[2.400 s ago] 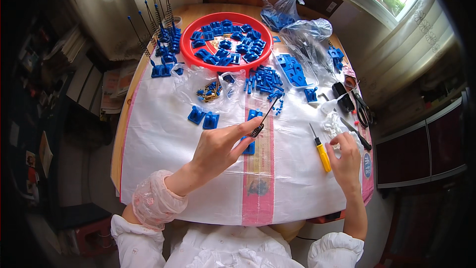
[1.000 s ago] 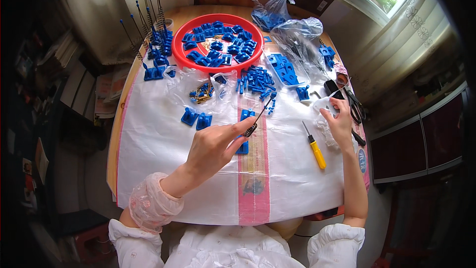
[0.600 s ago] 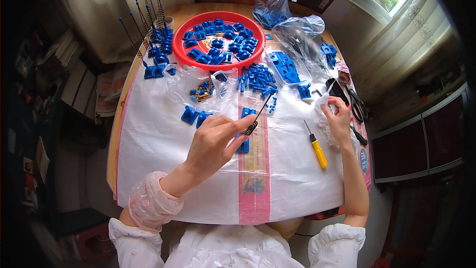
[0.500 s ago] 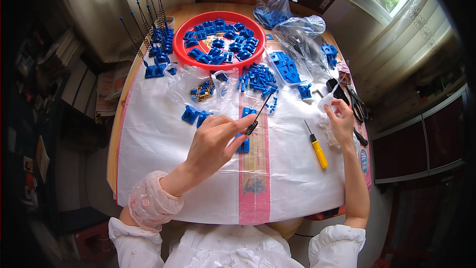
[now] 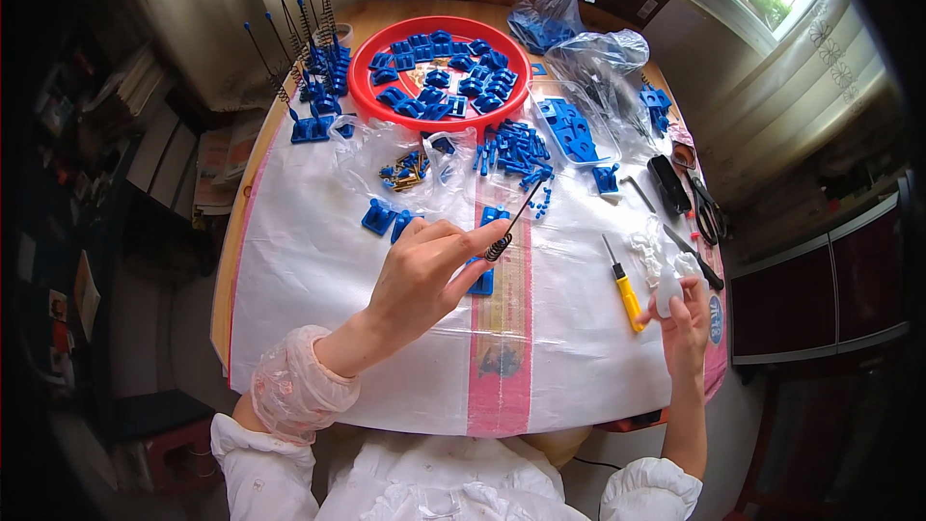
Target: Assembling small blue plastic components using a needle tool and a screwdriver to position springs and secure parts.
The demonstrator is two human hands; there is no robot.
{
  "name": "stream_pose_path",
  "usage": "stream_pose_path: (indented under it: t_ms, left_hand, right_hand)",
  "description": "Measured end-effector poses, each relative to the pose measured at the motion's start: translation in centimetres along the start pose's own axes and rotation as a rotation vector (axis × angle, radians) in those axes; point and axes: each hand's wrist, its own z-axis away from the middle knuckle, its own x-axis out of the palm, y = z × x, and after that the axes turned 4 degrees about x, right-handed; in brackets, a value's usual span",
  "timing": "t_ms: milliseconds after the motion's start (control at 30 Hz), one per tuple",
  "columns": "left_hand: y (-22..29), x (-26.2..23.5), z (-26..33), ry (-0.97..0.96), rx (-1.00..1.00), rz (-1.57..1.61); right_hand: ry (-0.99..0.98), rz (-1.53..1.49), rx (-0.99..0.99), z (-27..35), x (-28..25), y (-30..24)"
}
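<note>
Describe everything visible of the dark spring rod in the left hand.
The dark spring rod looks like metal: a black coil at its lower part and a thin, straight shaft running out of it. The left hand pinches it at the coil, above the white sheet. The shaft slants away and to the right; its far end shows against blue parts, too small to tell whether it is capped.
</note>
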Motion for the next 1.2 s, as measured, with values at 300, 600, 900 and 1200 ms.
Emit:
stream_pose_path:
  t_ms: [300, 600, 900, 1200]
  left_hand:
    - [-0.1, -0.1, 0.0, -0.008, 0.004, -0.011]
    - [0.1, 0.0, -0.1, -0.005, 0.010, -0.011]
    - [0.3, -0.2, 0.0, -0.003, 0.005, -0.019]
    - [0.1, -0.2, 0.0, -0.012, -0.003, -0.012]
  right_hand:
    - [0.128, -0.360, 0.312, 1.9, 1.8, 0.8]
    - [0.162, -0.304, 0.315, -1.4, 4.2, 0.1]
    - [0.097, -0.308, 0.276, -4.0, 6.3, 0.2]
    - [0.099, -0.279, 0.249, -3.8, 8.0, 0.8]
